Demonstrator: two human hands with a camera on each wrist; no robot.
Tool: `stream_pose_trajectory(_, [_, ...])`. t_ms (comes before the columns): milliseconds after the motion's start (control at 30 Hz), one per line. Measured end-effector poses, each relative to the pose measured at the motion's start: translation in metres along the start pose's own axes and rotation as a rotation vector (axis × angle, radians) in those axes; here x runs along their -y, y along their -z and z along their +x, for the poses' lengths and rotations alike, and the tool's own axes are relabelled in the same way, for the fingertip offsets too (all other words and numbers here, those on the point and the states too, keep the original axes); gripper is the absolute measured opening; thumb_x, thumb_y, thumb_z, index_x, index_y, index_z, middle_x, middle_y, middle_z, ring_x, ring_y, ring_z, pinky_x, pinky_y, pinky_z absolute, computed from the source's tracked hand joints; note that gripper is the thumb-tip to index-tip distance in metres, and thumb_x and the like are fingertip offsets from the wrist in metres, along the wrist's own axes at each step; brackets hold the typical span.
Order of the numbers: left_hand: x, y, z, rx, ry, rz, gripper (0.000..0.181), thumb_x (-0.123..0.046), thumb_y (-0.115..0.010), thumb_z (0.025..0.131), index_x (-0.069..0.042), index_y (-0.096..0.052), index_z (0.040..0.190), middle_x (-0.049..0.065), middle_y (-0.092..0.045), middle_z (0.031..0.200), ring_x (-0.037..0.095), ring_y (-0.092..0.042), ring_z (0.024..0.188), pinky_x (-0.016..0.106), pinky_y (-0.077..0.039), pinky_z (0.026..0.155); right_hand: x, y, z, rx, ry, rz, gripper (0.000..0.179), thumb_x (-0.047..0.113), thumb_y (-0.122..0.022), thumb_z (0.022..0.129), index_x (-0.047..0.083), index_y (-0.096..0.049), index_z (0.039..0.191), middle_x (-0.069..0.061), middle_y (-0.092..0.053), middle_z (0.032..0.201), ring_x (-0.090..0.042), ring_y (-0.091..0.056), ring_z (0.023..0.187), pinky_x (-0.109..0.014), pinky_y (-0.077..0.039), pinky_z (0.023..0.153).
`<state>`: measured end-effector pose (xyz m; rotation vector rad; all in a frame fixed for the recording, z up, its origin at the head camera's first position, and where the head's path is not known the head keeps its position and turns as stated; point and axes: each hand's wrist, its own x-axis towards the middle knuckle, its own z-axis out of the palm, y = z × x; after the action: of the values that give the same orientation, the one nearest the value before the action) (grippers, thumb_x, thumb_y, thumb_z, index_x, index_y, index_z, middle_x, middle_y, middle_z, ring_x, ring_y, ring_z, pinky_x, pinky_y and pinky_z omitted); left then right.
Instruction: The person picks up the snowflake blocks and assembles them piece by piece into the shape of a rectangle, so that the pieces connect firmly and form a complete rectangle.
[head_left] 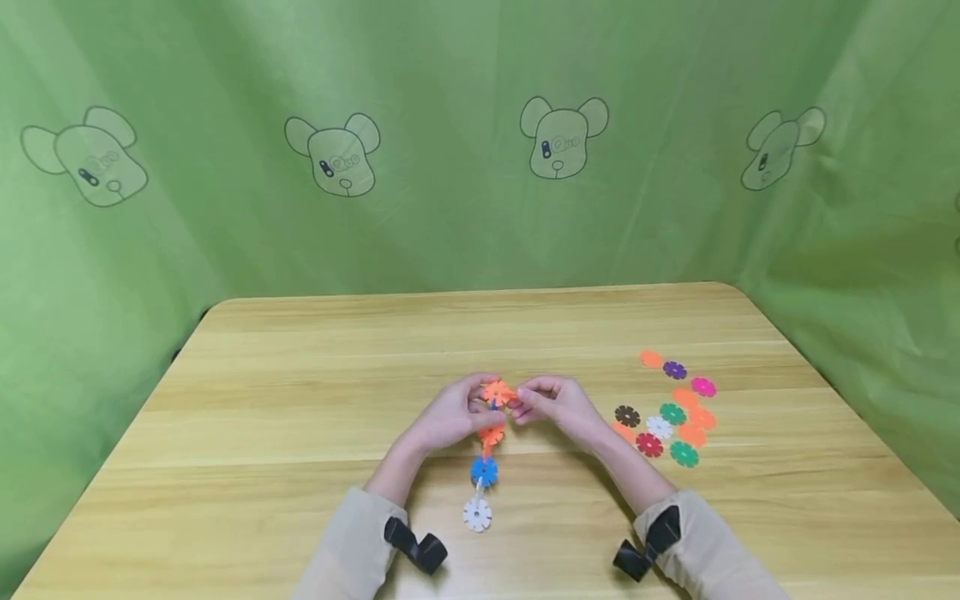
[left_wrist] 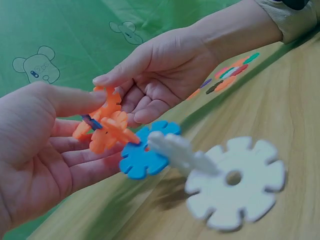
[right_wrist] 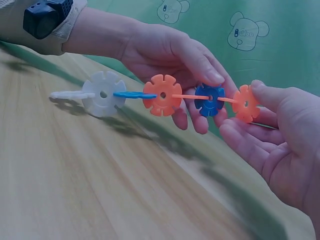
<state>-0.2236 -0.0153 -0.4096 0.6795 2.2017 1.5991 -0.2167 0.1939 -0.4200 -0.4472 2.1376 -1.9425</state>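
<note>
Notched plastic snowflake discs, slotted edge to edge, form a chain between the hands. My left hand (head_left: 453,412) grips the chain near its far end, thumb over a dark blue disc (right_wrist: 210,100). My right hand (head_left: 562,408) pinches the orange disc (right_wrist: 246,103) at that end, which joins another orange disc (head_left: 497,392). Toward my body the chain runs through more orange, a bright blue disc (head_left: 484,472) and white ones, ending with a white disc (left_wrist: 240,185) low over the wood. Fingers partly hide the middle orange discs in the head view.
Several loose discs lie on the wooden table (head_left: 300,400) to the right, among them a purple disc (head_left: 675,370), a pink disc (head_left: 703,387), a brown disc (head_left: 627,416) and a red disc (head_left: 649,445). A green curtain (head_left: 450,233) surrounds the table's far side.
</note>
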Motion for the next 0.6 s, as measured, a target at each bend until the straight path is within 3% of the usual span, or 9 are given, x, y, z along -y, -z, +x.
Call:
stream_pose_trajectory(267, [0.003,-0.002,0.001,-0.042,0.014,0.019,0.062,-0.016,-0.067,0.084,-0.003,-0.04,0.138,0.014,-0.055,0.113,0.023,-0.061,0.092,0.029,-0.051,0.074,-0.004,0.003,0.002,-0.022,-0.006,-0.079,0.036,0.02,-0.057,0.092,-0.013,-0.057,0.107,-0.027,-0.063,0.096,-0.031,-0.065,0.08,-0.037,-0.054,0.073])
stream_pose_trajectory(600, [0.006,-0.001,0.002,-0.037,0.028,-0.034,0.059,-0.012,-0.066,0.085,0.0,-0.041,0.137,0.01,-0.067,0.095,0.018,-0.064,0.084,0.029,-0.051,0.067,0.004,0.028,-0.007,-0.177,-0.04,-0.107,0.041,0.019,-0.057,0.093,-0.015,-0.051,0.115,-0.022,-0.063,0.098,-0.034,-0.062,0.089,-0.034,-0.053,0.075])
